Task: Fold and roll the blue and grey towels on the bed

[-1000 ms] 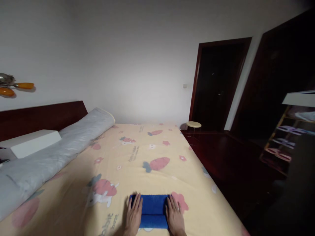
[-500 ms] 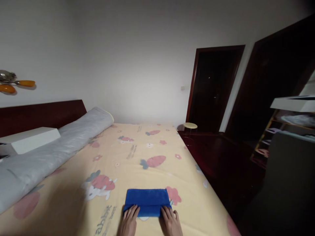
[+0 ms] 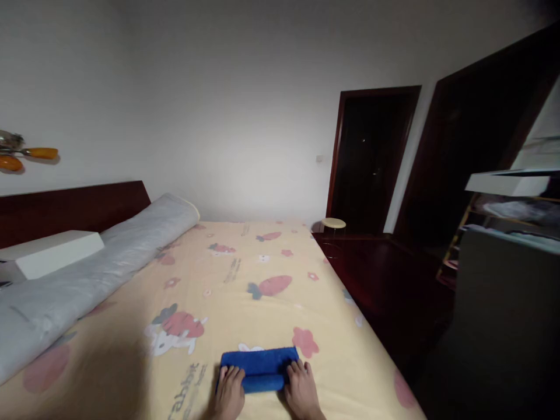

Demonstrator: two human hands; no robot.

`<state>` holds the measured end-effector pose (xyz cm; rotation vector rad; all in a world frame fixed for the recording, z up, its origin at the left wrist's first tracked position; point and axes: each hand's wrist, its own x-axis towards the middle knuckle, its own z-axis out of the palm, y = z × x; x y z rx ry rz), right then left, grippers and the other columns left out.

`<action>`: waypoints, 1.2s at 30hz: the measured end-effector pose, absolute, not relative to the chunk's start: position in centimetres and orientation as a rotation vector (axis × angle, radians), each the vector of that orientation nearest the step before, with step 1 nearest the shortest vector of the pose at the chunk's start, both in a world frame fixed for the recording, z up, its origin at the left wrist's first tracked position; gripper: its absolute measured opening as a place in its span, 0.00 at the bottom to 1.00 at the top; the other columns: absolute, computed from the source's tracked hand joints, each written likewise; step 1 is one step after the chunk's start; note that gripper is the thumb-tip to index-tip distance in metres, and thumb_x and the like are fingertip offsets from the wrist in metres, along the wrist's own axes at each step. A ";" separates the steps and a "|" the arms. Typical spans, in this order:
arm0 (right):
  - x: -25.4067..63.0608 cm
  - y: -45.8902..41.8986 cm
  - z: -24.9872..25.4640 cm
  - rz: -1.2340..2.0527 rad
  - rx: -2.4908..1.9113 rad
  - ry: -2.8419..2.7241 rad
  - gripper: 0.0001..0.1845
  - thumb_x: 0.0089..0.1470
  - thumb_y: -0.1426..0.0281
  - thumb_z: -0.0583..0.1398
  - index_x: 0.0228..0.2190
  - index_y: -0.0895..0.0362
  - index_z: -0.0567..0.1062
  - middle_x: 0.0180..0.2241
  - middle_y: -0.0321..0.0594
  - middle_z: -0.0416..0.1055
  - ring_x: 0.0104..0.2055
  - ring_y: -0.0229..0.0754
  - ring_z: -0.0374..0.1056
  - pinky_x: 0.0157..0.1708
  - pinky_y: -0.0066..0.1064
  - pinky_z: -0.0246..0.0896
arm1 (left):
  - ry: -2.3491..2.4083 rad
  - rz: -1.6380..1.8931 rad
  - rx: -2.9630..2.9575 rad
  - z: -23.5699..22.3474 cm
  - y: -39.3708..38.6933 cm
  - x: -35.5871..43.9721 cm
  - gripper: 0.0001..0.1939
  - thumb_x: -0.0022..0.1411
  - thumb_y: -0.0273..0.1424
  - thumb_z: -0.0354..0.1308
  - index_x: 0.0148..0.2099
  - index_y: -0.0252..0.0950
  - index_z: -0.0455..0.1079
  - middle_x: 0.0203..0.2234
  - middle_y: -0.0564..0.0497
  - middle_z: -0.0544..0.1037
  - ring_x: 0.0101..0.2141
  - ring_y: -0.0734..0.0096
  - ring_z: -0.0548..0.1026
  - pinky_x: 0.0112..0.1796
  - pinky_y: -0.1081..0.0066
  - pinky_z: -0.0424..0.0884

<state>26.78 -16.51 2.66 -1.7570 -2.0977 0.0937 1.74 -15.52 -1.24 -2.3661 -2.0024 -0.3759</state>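
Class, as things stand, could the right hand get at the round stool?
Probably not: the right hand is on the blue cloth, and much of the bed lies between that hand and the round stool.

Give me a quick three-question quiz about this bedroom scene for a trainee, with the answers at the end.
1. Multiple choice: What colour is the cloth that the left hand and right hand touch?
A) Red
B) Blue
C) Green

2. True or false: The round stool stands on top of the bed.

3. Short answer: Which hand is nearer the white box?

Key: 1. B; 2. false; 3. left hand.
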 end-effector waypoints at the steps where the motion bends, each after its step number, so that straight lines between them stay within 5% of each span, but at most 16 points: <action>1: 26.8 -16.8 2.9 0.115 -1.762 -2.109 0.12 0.47 0.73 0.56 0.34 0.56 0.77 0.39 0.44 0.75 0.47 0.52 0.66 0.53 0.44 0.48 | -1.997 -0.382 -2.359 -1.4 -15.8 1.8 0.23 0.61 0.20 0.47 0.51 0.44 0.74 0.49 0.51 0.80 0.53 0.66 0.73 0.60 0.59 0.59; 9: 26.5 -17.2 2.0 -0.017 -1.783 -2.083 0.14 0.47 0.74 0.55 0.34 0.55 0.78 0.40 0.46 0.75 0.47 0.52 0.67 0.53 0.44 0.53 | -2.011 -0.209 -2.467 1.3 -16.1 1.7 0.25 0.63 0.21 0.41 0.52 0.43 0.73 0.52 0.49 0.77 0.56 0.65 0.69 0.59 0.59 0.56; 13: 26.5 -17.5 -0.5 -0.187 -1.619 -2.069 0.28 0.44 0.77 0.54 0.49 0.58 0.74 0.51 0.47 0.73 0.55 0.51 0.65 0.59 0.44 0.51 | -2.071 -0.189 -2.427 1.3 -16.0 2.1 0.31 0.60 0.19 0.41 0.63 0.42 0.63 0.60 0.46 0.70 0.61 0.61 0.62 0.61 0.52 0.52; 17: 24.4 -17.8 -1.5 -0.218 -1.346 -2.220 0.36 0.47 0.77 0.52 0.60 0.61 0.64 0.61 0.45 0.63 0.64 0.48 0.56 0.62 0.43 0.51 | -1.960 -0.225 -2.559 0.2 -16.5 4.9 0.36 0.57 0.17 0.39 0.68 0.38 0.53 0.67 0.47 0.58 0.66 0.65 0.53 0.63 0.56 0.50; 29: 25.5 -17.2 -2.6 -0.237 -1.239 -2.305 0.37 0.57 0.79 0.49 0.66 0.56 0.48 0.64 0.41 0.57 0.66 0.41 0.52 0.64 0.39 0.51 | -1.537 -0.363 -2.612 0.2 -17.6 3.0 0.33 0.69 0.35 0.42 0.71 0.41 0.33 0.68 0.52 0.54 0.66 0.67 0.55 0.63 0.60 0.56; 36: 28.5 -17.2 -2.6 -0.203 -1.326 -2.230 0.31 0.65 0.66 0.49 0.66 0.54 0.50 0.63 0.43 0.59 0.65 0.46 0.56 0.61 0.41 0.56 | -1.632 -0.430 -2.517 0.3 -17.9 1.0 0.32 0.71 0.39 0.40 0.71 0.42 0.33 0.67 0.51 0.57 0.65 0.68 0.58 0.62 0.61 0.56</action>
